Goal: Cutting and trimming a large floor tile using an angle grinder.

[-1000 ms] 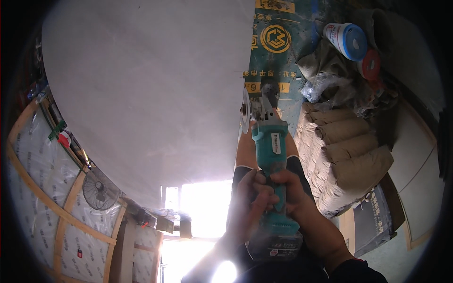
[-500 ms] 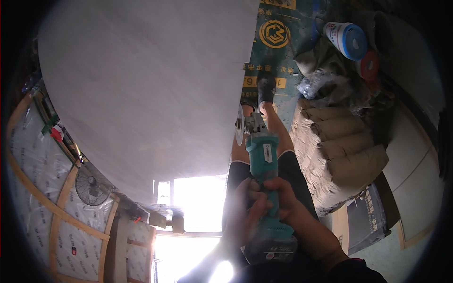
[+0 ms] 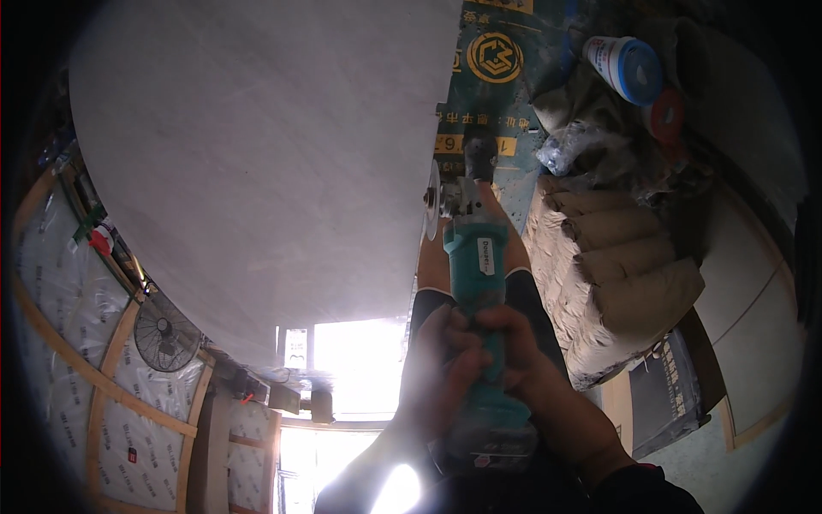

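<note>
A teal cordless angle grinder point(image 3: 476, 265) is held in both hands, its head pointing away from me. My right hand point(image 3: 524, 364) wraps round the right side of its handle. My left hand point(image 3: 441, 364) closes round the same handle from the left, slightly blurred. The dark battery point(image 3: 492, 445) is at the near end. A thin cutting disc point(image 3: 432, 202) stands on edge at the left of the grinder's head. It is right at the edge of a large pale grey panel point(image 3: 257, 163); whether it touches the panel I cannot tell.
Several stacked brown paper sacks point(image 3: 625, 274) lie to the right, with a dark carton point(image 3: 668, 398) nearer me. Beyond them are crumpled clear plastic point(image 3: 582, 150) and a white bucket with a blue lid point(image 3: 638, 73). A fan point(image 3: 165, 332) stands at the left by a wood-framed wall point(image 3: 111, 390).
The grinder and both hands have shifted slightly away from me and a little left. Both hands keep their hold on the handle.
</note>
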`<move>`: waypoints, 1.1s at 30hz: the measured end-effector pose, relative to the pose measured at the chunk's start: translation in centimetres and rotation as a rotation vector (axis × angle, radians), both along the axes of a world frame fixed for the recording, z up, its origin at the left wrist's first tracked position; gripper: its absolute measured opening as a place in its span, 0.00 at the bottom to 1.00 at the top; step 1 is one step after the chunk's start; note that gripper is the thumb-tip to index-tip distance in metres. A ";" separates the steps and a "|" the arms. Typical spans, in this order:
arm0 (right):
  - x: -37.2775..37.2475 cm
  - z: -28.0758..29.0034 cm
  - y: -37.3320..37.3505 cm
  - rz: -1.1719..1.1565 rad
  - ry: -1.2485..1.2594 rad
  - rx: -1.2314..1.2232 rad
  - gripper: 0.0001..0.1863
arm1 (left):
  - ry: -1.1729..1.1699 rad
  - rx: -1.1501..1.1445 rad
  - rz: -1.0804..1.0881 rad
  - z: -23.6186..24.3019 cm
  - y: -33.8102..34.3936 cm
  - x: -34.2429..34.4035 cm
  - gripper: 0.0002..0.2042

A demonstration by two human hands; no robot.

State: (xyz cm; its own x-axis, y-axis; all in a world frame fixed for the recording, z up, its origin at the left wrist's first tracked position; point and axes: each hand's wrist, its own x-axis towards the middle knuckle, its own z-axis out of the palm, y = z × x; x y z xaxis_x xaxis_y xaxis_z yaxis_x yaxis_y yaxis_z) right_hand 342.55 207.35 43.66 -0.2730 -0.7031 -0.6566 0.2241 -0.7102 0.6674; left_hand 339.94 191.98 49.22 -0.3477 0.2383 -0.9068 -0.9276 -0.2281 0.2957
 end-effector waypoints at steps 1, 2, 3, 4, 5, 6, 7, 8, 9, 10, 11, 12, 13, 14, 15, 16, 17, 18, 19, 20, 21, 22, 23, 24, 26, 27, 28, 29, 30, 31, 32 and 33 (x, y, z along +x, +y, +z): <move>0.6 0.0 -0.1 0.023 -0.019 0.010 0.14 | 0.001 -0.020 -0.005 -0.1 0.0 0.6 0.29; 1.1 -0.1 -0.1 0.045 -0.039 0.020 0.14 | 0.002 -0.039 -0.010 -0.2 0.0 1.0 0.30; 1.6 0.0 -0.2 0.045 -0.041 0.025 0.14 | 0.000 -0.034 -0.011 -0.2 0.0 1.4 0.30; 2.2 0.1 -0.2 0.032 -0.025 0.024 0.13 | -0.022 -0.028 -0.003 -0.1 0.1 1.7 0.30; 2.5 0.1 -0.3 0.019 -0.009 0.017 0.12 | -0.042 -0.029 0.005 0.0 0.1 1.9 0.30; 2.9 0.1 -0.2 0.018 -0.009 0.018 0.12 | -0.043 -0.028 0.004 0.0 0.1 2.0 0.30; 3.2 0.0 -0.1 0.015 -0.016 0.017 0.13 | 0.087 -0.059 -0.076 -0.1 0.0 2.2 0.28; 3.3 0.2 -0.3 0.010 -0.023 0.003 0.13 | 0.216 -0.102 -0.158 0.1 -0.4 2.3 0.27; 3.0 0.4 -0.5 0.007 -0.022 -0.009 0.13 | 0.216 -0.113 -0.163 0.4 -0.9 2.3 0.27; 2.3 0.4 -0.5 0.126 0.072 0.050 0.15 | 0.150 -0.110 -0.184 0.3 -1.7 2.4 0.25; 1.8 0.2 -0.5 0.242 0.166 0.111 0.17 | 0.084 -0.105 -0.207 0.2 -2.5 2.1 0.24; 2.0 -0.2 -0.4 0.238 0.168 0.105 0.17 | -0.058 -0.122 -0.200 -0.7 -4.1 1.3 0.23; 2.6 -1.1 0.3 0.159 0.128 0.042 0.17 | 0.299 -0.325 -0.530 -3.6 -6.2 1.3 0.23; 3.1 -1.5 0.5 0.072 0.089 -0.045 0.17 | 0.252 -0.540 -0.579 -5.3 -7.3 -1.1 0.24; 3.6 -1.7 0.5 0.070 0.089 -0.044 0.17 | 0.374 -0.778 -0.536 -8.5 -9.4 -1.4 0.26; 4.0 -1.6 0.3 0.065 0.089 -0.052 0.17 | 0.393 -1.025 -0.602 -10.9 -11.6 -2.8 0.32; 4.2 -1.6 0.2 0.064 0.090 -0.057 0.17 | 0.506 -1.191 -0.706 -13.5 -14.3 -3.8 0.39; 4.3 -1.3 -0.3 0.069 0.094 -0.076 0.17 | 0.570 -1.308 -0.809 -16.1 -18.0 -4.0 0.47; 4.5 -1.1 -0.6 0.080 0.080 -0.070 0.17 | 0.557 -1.381 -0.857 -17.7 -20.3 -4.2 0.50; 4.7 -0.9 -0.8 0.093 0.067 -0.066 0.16 | 0.540 -1.456 -0.905 -18.4 -22.0 -4.3 0.54; 4.9 -1.0 -0.8 0.103 0.066 -0.068 0.16 | 0.532 -1.459 -0.899 -19.0 -22.9 -4.1 0.54; 5.3 -0.8 -0.8 0.107 0.073 -0.065 0.16 | 0.504 -1.471 -0.942 -19.1 -23.3 -3.9 0.57; 5.6 -0.7 -0.9 0.113 0.081 -0.062 0.16 | 0.475 -1.483 -0.985 -19.2 -23.6 -3.5 0.60; 5.9 -0.5 -0.9 0.124 0.076 -0.065 0.16 | 0.462 -1.483 -0.979 -19.4 -23.9 -3.3 0.60; 6.2 -0.8 -0.8 0.135 0.105 -0.052 0.16 | 0.271 -1.440 -1.061 -19.4 -23.2 -4.3 0.62; 6.1 -0.6 -0.8 0.149 0.107 -0.058 0.16 | 0.259 -1.446 -1.050 -19.3 -22.9 -4.8 0.62; 6.0 -0.2 -0.9 0.174 0.100 -0.019 0.16 | 0.228 -1.465 -1.113 -19.3 -22.7 -5.0 0.63; 6.0 0.0 -1.0 0.198 0.095 0.017 0.16 | 0.196 -1.486 -1.177 -19.4 -22.9 -5.1 0.64; 6.2 0.0 -1.0 0.209 0.097 0.008 0.16 | 0.183 -1.493 -1.168 -19.5 -23.1 -5.2 0.64; 6.5 -0.3 -1.0 0.196 0.106 -0.009 0.16 | 0.212 -1.495 -1.166 -19.7 -23.5 -5.1 0.65; 6.9 -0.5 -1.1 0.180 0.113 -0.020 0.17 | 0.246 -1.491 -1.165 -19.9 -23.6 -5.0 0.65; 7.1 -0.9 -1.2 0.187 0.112 -0.023 0.17 | 0.238 -1.492 -1.161 -20.0 -23.8 -5.1 0.65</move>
State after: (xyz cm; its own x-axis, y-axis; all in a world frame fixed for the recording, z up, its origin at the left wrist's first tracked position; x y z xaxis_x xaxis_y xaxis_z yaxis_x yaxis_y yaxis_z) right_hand 349.63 206.16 42.81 -0.2068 -0.7628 -0.6126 0.4242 -0.6342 0.6465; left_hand 334.85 168.15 29.25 -0.7449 -0.4069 -0.5288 -0.3300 0.9135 -0.2380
